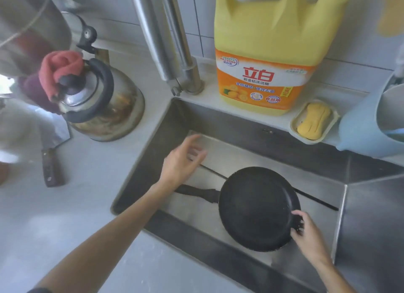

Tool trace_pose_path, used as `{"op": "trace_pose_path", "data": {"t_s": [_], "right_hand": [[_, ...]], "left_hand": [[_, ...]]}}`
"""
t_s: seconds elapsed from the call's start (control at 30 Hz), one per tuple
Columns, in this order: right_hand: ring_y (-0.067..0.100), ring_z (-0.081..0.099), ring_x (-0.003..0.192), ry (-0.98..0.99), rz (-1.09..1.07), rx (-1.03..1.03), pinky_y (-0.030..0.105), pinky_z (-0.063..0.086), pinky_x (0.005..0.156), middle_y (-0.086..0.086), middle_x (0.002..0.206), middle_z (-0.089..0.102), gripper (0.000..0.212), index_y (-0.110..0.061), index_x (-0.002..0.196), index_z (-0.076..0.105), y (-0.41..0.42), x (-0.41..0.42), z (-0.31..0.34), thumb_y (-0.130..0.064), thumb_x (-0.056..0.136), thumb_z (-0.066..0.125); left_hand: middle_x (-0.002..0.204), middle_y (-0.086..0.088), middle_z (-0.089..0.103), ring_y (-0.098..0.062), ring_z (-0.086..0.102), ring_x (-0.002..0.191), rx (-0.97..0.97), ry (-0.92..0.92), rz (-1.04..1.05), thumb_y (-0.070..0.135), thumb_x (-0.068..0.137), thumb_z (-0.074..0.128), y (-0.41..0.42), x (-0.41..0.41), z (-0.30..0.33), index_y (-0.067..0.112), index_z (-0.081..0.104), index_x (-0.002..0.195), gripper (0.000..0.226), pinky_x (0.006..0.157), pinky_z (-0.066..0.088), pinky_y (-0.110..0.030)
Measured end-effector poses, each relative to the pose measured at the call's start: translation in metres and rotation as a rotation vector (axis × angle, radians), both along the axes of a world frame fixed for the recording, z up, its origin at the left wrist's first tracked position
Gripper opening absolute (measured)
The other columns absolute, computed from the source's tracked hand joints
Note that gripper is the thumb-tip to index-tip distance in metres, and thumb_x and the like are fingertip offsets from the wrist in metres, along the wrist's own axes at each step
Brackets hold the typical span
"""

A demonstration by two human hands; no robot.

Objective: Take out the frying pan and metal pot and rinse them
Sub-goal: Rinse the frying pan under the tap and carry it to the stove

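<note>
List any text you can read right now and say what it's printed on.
"立白": large red brand characters on the orange label of the yellow detergent jug behind the sink.
"食品用": small round badge low on the same label.
The smaller lines beneath the brand are too blurred to read reliably.
No other item shows readable text.

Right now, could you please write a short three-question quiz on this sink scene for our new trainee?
1. True or false: the frying pan sits inside the sink.
2. Which hand grips the pan's rim?
A. left hand
B. right hand
3. Fill in: the kettle stands on the counter, ____ of the faucet.

Key: 1 true; 2 B; 3 left.
</note>
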State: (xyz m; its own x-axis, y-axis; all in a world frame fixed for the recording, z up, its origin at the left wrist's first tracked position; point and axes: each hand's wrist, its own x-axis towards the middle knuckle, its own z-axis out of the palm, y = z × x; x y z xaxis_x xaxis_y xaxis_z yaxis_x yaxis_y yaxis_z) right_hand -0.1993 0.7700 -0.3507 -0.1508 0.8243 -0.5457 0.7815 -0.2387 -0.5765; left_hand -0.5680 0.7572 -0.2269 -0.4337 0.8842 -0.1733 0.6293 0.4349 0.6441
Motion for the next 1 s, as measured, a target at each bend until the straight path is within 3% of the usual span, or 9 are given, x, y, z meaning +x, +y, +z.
{"op": "trace_pose_path", "data": {"t_s": [0.1, 0.23, 0.37, 0.5, 0.63, 0.7, 0.8, 0.9, 1.0], "right_hand": [[0.019, 0.066, 0.084, -0.011, 0.013, -0.007, 0.037, 0.051, 0.079, 0.006, 0.1, 0.065, 0.067, -0.057, 0.094, 0.039, 0.002, -0.002, 0.001, 0.004, 0.077, 0.061], [0.024, 0.064, 0.082, -0.022, -0.001, -0.007, 0.032, 0.045, 0.075, 0.011, 0.106, 0.066, 0.048, -0.028, 0.111, 0.05, 0.002, -0.009, 0.009, 0.005, 0.078, 0.06], [0.026, 0.062, 0.087, -0.038, 0.02, -0.015, 0.036, 0.047, 0.08, 0.011, 0.104, 0.065, 0.048, -0.033, 0.107, 0.048, 0.002, -0.005, 0.006, 0.004, 0.079, 0.061], [0.027, 0.063, 0.087, -0.043, 0.009, -0.051, 0.041, 0.049, 0.086, 0.012, 0.102, 0.064, 0.045, -0.02, 0.116, 0.049, 0.002, -0.006, 0.003, 0.005, 0.081, 0.061], [0.025, 0.064, 0.087, -0.021, -0.011, -0.071, 0.039, 0.05, 0.085, 0.01, 0.098, 0.065, 0.045, -0.022, 0.114, 0.049, 0.002, -0.007, 0.003, 0.006, 0.081, 0.06], [0.023, 0.065, 0.086, -0.015, -0.037, -0.087, 0.041, 0.052, 0.085, 0.009, 0.097, 0.066, 0.048, -0.027, 0.112, 0.048, 0.002, -0.007, 0.003, 0.006, 0.08, 0.06], [0.022, 0.066, 0.086, -0.006, -0.046, -0.095, 0.039, 0.052, 0.082, 0.004, 0.092, 0.068, 0.048, -0.031, 0.11, 0.048, 0.004, -0.006, 0.004, 0.006, 0.079, 0.058], [0.021, 0.065, 0.082, -0.006, -0.042, -0.102, 0.034, 0.05, 0.076, 0.002, 0.089, 0.067, 0.048, -0.03, 0.108, 0.049, 0.004, -0.008, 0.008, 0.006, 0.078, 0.058], [0.02, 0.066, 0.077, -0.009, -0.031, -0.09, 0.03, 0.048, 0.068, -0.001, 0.087, 0.068, 0.054, -0.042, 0.098, 0.048, 0.007, -0.007, 0.008, 0.006, 0.076, 0.058]], "left_hand": [[0.078, 0.02, 0.061, 0.007, 0.058, 0.07, 0.275, -0.019, 0.325, 0.052, 0.082, 0.06, 0.04, -0.031, 0.059, 0.037, 0.045, 0.125, 0.048, 0.069, 0.047, -0.017], [0.089, 0.015, 0.066, -0.007, 0.063, 0.088, 0.111, 0.168, 0.256, 0.058, 0.083, 0.053, 0.078, -0.055, 0.079, 0.042, 0.063, 0.108, 0.031, 0.071, 0.042, -0.026], [0.082, 0.01, 0.067, -0.02, 0.064, 0.087, 0.156, 0.236, 0.322, 0.046, 0.086, 0.048, 0.09, -0.066, 0.07, 0.036, 0.069, 0.089, 0.024, 0.07, 0.042, -0.029], [0.089, 0.013, 0.068, -0.012, 0.061, 0.086, 0.201, 0.12, 0.387, 0.038, 0.089, 0.04, 0.081, -0.068, 0.054, 0.039, 0.065, 0.102, 0.028, 0.072, 0.045, -0.029], [0.099, 0.011, 0.059, -0.007, 0.059, 0.088, 0.38, -0.085, 0.394, 0.034, 0.093, 0.048, 0.065, -0.058, 0.046, 0.024, 0.05, 0.124, 0.033, 0.073, 0.045, -0.015], [0.103, 0.012, 0.057, -0.01, 0.06, 0.093, 0.395, -0.033, 0.318, 0.042, 0.089, 0.054, 0.042, -0.043, 0.03, 0.025, 0.046, 0.122, 0.038, 0.076, 0.049, -0.022], [0.117, 0.008, 0.055, -0.009, 0.054, 0.103, 0.128, 0.19, 0.011, 0.041, 0.087, 0.057, -0.004, -0.014, -0.012, 0.024, 0.045, 0.121, 0.04, 0.081, 0.045, -0.027], [0.136, -0.005, 0.048, -0.024, 0.047, 0.124, -0.415, 0.256, -0.441, 0.042, 0.087, 0.057, -0.029, -0.002, -0.056, 0.021, 0.039, 0.135, 0.056, 0.1, 0.039, -0.036], [0.131, -0.009, 0.051, -0.031, 0.048, 0.121, -0.865, 0.346, -0.732, 0.044, 0.086, 0.057, -0.03, -0.002, -0.075, 0.018, 0.038, 0.138, 0.061, 0.101, 0.039, -0.04]]}}
